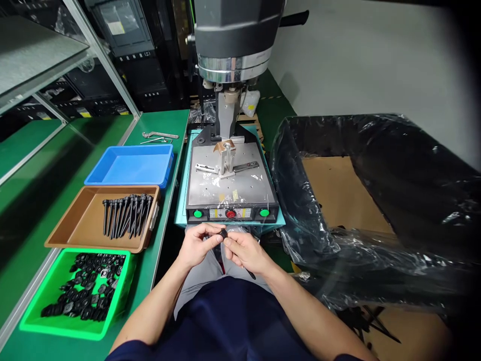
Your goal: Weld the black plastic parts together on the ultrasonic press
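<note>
Just in front of the machine's front panel, my two hands meet over a black plastic rod [224, 233] with a thick head. My left hand [199, 243] is closed, its thumb and fingers pinching at the head end. The rod runs through my right hand [244, 250], whose fingers are wrapped round it; its thin tip shows below the palm. Whether the head carries a separate small piece, I cannot tell. On the left, a brown tray [71, 220] holds several similar black rods [128, 214]. A green bin [33, 316] nearer me holds many small black parts [88, 288].
A press-like machine [233, 30] stands ahead, with a metal fixture [226, 156] on its plate and green [198, 213] and red buttons [230, 214]. A blue tray [131, 165] and a wrench [160, 135] lie left. To the right is a large box lined with black plastic [311, 200].
</note>
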A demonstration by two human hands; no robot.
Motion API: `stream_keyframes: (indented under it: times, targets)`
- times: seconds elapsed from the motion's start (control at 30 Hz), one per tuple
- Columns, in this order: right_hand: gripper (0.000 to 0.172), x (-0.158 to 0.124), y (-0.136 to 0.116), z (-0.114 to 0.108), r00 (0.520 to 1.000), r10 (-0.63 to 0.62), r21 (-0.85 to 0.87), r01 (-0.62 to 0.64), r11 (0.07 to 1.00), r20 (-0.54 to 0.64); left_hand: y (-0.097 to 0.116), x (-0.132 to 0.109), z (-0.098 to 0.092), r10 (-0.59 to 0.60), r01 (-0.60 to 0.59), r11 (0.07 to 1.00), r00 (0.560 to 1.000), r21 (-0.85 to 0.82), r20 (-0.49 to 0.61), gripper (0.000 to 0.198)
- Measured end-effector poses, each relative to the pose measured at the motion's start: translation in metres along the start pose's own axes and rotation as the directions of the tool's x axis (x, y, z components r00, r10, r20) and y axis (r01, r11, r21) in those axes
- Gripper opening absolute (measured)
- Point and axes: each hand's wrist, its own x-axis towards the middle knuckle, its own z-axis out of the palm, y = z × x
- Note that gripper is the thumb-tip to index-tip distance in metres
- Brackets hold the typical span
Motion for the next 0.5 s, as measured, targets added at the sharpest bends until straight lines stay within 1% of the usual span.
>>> stream_keyframes:
  times: [0.1,0.2,0.33,0.43,0.5]
  targets:
    - [0.046,0.003,0.001,-0.001,0.996,-0.046,-0.044,0.043,0.998,-0.073,-0.003,0.004,0.005,0.035,-0.035,0.999,0.999,0.016,-0.01,0.017]
    - [0.046,0.007,-0.002,-0.004,0.984,-0.115,-0.102,0.102,0.99,-0.136,-0.002,0.011,0.009,0.116,-0.114,0.992,0.992,0.057,-0.047,0.021]
    - [0.046,0.014,-0.009,-0.01,0.971,-0.215,-0.098,0.205,0.974,-0.106,0.004,0.023,0.009,0.234,-0.219,0.963,0.968,0.158,-0.085,0.018]
    - [0.042,0.022,-0.017,-0.017,0.946,-0.288,-0.138,0.269,0.953,-0.148,0.007,0.032,0.006,0.307,-0.286,0.93,0.95,0.23,-0.059,0.019]
    - [0.04,0.028,-0.022,-0.022,0.932,-0.32,-0.136,0.3,0.944,-0.169,0.007,0.036,0.006,0.332,-0.313,0.915,0.943,0.255,-0.034,0.021]
